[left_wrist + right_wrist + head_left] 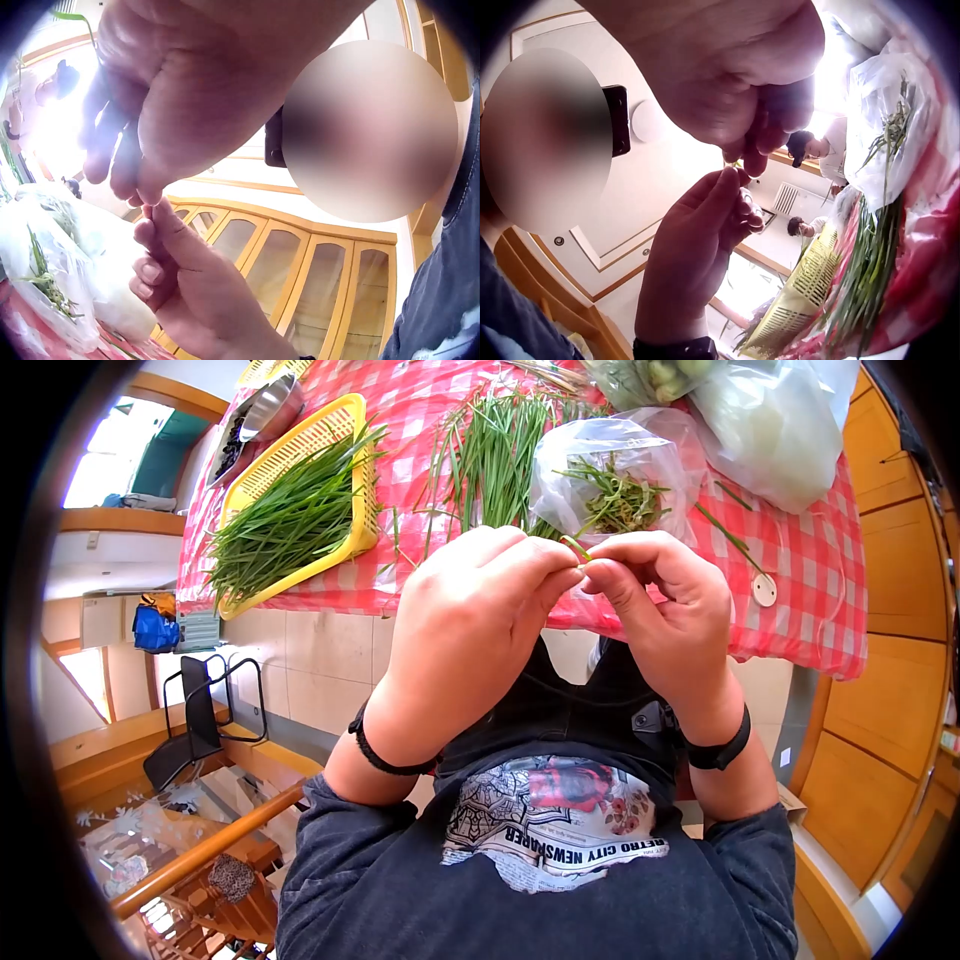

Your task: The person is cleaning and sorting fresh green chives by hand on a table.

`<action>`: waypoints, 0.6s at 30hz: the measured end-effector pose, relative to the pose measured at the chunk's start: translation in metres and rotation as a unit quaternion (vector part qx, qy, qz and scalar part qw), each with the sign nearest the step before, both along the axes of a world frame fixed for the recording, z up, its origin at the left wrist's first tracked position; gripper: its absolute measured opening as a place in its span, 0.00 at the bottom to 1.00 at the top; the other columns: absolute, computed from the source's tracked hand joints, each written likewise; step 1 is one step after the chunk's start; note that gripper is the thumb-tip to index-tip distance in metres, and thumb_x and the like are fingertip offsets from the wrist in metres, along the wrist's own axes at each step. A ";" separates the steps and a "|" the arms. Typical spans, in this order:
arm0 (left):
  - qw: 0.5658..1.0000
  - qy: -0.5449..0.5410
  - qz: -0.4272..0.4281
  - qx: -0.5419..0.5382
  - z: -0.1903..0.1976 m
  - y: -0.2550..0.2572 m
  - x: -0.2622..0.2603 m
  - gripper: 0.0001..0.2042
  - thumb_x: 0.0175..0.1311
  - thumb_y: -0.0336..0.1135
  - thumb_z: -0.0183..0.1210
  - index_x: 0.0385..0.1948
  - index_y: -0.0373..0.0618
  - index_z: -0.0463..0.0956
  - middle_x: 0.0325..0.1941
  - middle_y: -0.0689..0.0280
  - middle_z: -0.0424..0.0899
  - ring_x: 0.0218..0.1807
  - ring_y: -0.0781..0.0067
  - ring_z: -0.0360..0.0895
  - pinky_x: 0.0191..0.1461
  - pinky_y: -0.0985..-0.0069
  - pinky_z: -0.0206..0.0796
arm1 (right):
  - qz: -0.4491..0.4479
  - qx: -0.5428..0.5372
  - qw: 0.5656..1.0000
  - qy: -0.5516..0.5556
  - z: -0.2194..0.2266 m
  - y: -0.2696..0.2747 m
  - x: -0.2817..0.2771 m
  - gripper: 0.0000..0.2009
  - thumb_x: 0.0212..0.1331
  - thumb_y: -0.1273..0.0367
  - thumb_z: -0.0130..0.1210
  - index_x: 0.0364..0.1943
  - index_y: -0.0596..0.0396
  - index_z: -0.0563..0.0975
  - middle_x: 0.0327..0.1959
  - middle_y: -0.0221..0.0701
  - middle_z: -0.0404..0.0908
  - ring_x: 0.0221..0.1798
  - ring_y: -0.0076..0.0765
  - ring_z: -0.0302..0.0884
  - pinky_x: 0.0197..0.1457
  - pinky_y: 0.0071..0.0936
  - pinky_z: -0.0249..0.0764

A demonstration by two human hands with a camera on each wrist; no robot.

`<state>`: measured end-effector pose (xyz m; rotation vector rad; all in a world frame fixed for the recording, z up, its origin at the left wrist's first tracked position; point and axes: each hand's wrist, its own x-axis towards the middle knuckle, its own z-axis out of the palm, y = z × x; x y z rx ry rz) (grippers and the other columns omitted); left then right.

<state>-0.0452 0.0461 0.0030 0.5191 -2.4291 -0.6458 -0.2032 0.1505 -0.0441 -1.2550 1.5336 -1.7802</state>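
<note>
Over the table's near edge both hands meet at the fingertips. My left hand (470, 625) pinches a thin green chive stalk (575, 548); in the left wrist view a length of the chive sticks out past the hand. Thumb and forefinger of my right hand (665, 615) pinch the stalk's pale end. Just beyond the fingers, a clear plastic bag (560, 460) holds short green trimmings (625, 498). Loose long chives (495, 455) lie left of that bag. Farther left, a yellow basket (362, 420) is filled with chives (300, 515).
A red-and-white checked cloth (800, 575) covers the table. At the back right stand filled plastic bags (775, 430). Loose stalks and a round white disc (764, 590) lie at right. A metal bowl (272, 408) sits back left. Two other people (829, 154) show in the right wrist view.
</note>
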 end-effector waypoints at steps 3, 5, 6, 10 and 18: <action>1.000 0.008 0.009 -0.026 0.002 -0.006 0.004 0.04 0.64 0.27 0.69 0.37 0.40 0.84 0.31 0.59 0.83 0.31 0.61 0.80 0.36 0.68 0.70 | 0.001 -0.002 0.999 0.041 0.001 -0.003 -0.003 0.05 0.65 0.73 0.68 0.39 0.60 0.84 0.29 0.32 0.85 0.27 0.24 0.79 0.32 0.24 0.75; 1.000 0.004 0.011 -0.012 0.000 -0.009 0.007 0.04 0.64 0.29 0.68 0.35 0.42 0.83 0.31 0.60 0.83 0.33 0.58 0.81 0.37 0.65 0.71 | -0.024 -0.013 0.990 0.137 -0.001 -0.005 -0.007 0.06 0.66 0.72 0.68 0.38 0.59 0.83 0.29 0.37 0.84 0.27 0.34 0.80 0.33 0.28 0.75; 1.000 0.000 0.015 -0.003 0.000 -0.010 0.008 0.05 0.64 0.32 0.68 0.34 0.44 0.83 0.30 0.62 0.82 0.34 0.55 0.81 0.38 0.62 0.71 | -0.025 -0.013 0.990 0.137 -0.001 -0.006 -0.006 0.06 0.66 0.72 0.68 0.38 0.59 0.83 0.29 0.37 0.84 0.27 0.34 0.80 0.33 0.28 0.75; 1.000 0.003 -0.002 -0.003 0.000 -0.017 0.012 0.03 0.64 0.25 0.68 0.36 0.39 0.84 0.29 0.59 0.82 0.30 0.60 0.79 0.35 0.68 0.69 | -0.035 0.000 0.988 0.151 -0.003 -0.010 -0.005 0.06 0.66 0.71 0.67 0.38 0.59 0.82 0.28 0.38 0.82 0.27 0.39 0.79 0.33 0.30 0.75; 0.999 -0.014 0.001 0.035 -0.007 -0.028 0.016 0.02 0.65 0.26 0.68 0.35 0.39 0.84 0.30 0.59 0.84 0.31 0.61 0.81 0.36 0.68 0.70 | -0.031 0.026 0.990 0.134 -0.006 -0.013 -0.012 0.06 0.69 0.71 0.65 0.38 0.60 0.81 0.26 0.33 0.81 0.27 0.26 0.76 0.32 0.25 0.72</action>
